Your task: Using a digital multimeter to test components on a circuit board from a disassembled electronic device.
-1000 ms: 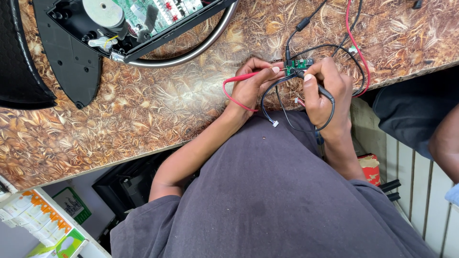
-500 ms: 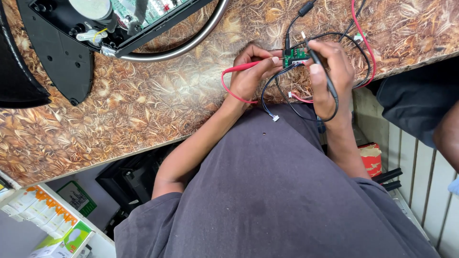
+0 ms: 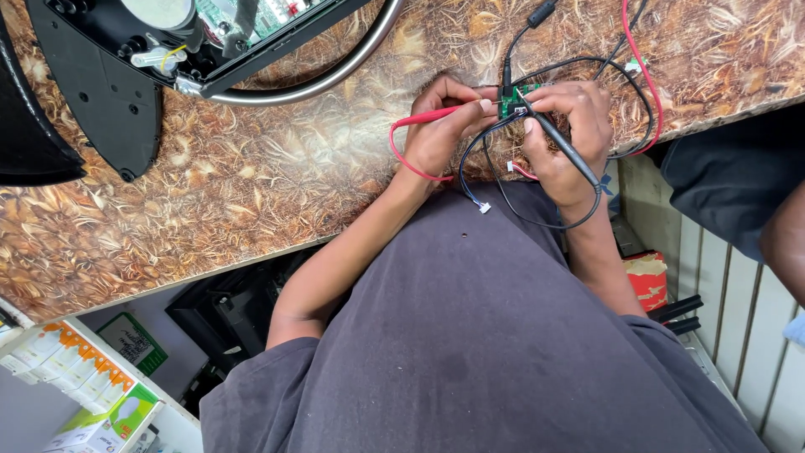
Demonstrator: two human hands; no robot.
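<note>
While both hands (image 3: 511, 134) pinch probes, the circuit board (image 3: 509, 101) sits between.

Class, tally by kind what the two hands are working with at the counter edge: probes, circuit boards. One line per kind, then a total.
Red test probe, in the left hand: 1
Black test probe, in the right hand: 1
Small green circuit board, touched by both probe tips: 1
Total: 3
</note>
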